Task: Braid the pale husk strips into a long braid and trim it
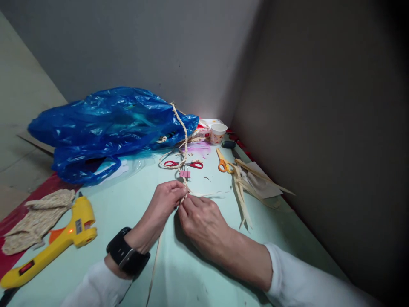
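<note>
A pale braided cord comes down from the blue bag, crosses the red-handled scissors and ends between my hands. My left hand pinches the cord near its lower end. Right beside it, my right hand has its fingers closed on the same spot, gripping the strands of the braid. One loose strand hangs toward me below my left hand, and another thin one sticks out to the right. My fingertips partly hide the join. A small pink piece lies just beyond my hands.
The blue plastic bag fills the back left. A yellow glue gun and a woven piece lie at left. Orange-handled scissors, dry husk strips and a paper cup are at right, near the dark wall.
</note>
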### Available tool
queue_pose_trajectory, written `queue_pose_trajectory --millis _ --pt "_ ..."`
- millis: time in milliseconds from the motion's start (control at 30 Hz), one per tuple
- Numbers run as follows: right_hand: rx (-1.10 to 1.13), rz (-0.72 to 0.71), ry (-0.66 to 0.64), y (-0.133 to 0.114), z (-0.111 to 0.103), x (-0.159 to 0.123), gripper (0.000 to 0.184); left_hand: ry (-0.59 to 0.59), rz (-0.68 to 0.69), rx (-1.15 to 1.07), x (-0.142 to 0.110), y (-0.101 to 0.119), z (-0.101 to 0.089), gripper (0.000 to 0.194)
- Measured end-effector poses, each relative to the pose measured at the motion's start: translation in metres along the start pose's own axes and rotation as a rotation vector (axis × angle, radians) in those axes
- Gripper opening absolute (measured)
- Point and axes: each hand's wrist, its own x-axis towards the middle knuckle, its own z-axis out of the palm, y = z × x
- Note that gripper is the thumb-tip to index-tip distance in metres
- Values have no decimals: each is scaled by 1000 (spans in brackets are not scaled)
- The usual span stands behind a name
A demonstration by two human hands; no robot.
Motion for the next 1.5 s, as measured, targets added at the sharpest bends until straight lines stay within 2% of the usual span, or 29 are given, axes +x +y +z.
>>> queue_pose_trajectory --millis 67,167,267,333,433,600,833,1233,1367,1500 --pt "160 73 14 11 -8 3 21 6 14 10 0 0 -1 8" --pt "344 300 97 30 -17 12 23 -12 13 22 0 0 -3 6" --pt "497 424 11 42 -17 21 20 -53 2 28 1 0 -5 9" --pt "591 441 -94 45 -12 25 22 -74 10 25 2 -1 -7 9" --pt "709 439 -144 46 -5 26 31 -74 32 45 3 -3 -8 6" --pt "831 427 -110 52 0 27 32 -30 133 214 5 -4 -8 11" --pt "985 500 -27 49 6 25 32 85 259 666 0 3 -8 20" --pt "1203 555 9 53 20 22 32 235 308 1032 -24 23 2 25" --pt "1421 631 44 50 17 23 29 217 362 1012 -29 13 9 23" --pt "1675 742 -9 51 10 24 24 162 484 1012 -35 -9 22 20"
